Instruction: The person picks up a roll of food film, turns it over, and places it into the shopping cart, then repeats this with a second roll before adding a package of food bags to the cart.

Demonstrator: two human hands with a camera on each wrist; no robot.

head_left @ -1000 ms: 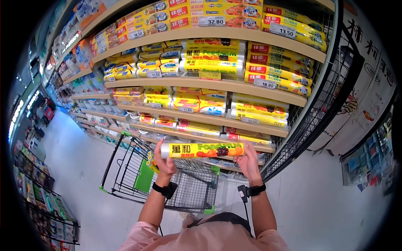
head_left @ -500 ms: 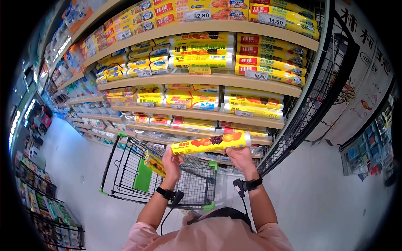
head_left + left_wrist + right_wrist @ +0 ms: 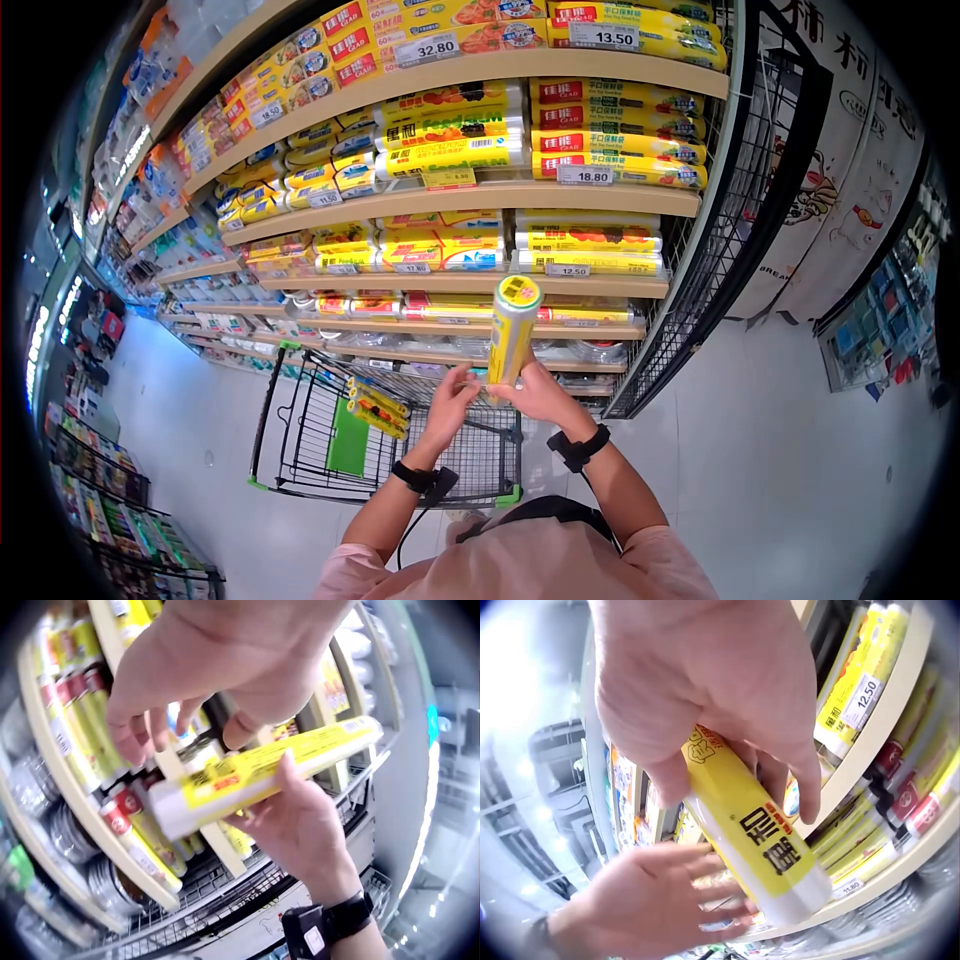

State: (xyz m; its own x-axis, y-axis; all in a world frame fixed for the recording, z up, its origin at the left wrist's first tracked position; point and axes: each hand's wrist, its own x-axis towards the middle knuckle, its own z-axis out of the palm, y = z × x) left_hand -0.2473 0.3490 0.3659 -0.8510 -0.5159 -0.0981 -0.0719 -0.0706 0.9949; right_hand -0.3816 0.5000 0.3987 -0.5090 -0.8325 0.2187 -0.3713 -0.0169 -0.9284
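Now tipping the yellow roll (image 3: 513, 345) end-up, after spanning both hands crosswise; bearing it in the right hand (image 3: 545, 395) alone, apparently, with thumb and fingers clamping its lower part; holding the left hand (image 3: 450, 402) close by, fingers loosely apart, contact being unclear; keeping the roll before the shelves (image 3: 620, 200), seemingly freeing the left hand.

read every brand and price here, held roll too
"萬和": held roll, shelf rolls
"佳能 GLAD": yellow packs
"32.80": top middle tag
"18.50": top left tag
"13.50": top right tag
"18.80": middle right tag
"11.50": middle left tag
"12.50": lower right tag
"11.80": bottom tag
others blurred or tiny
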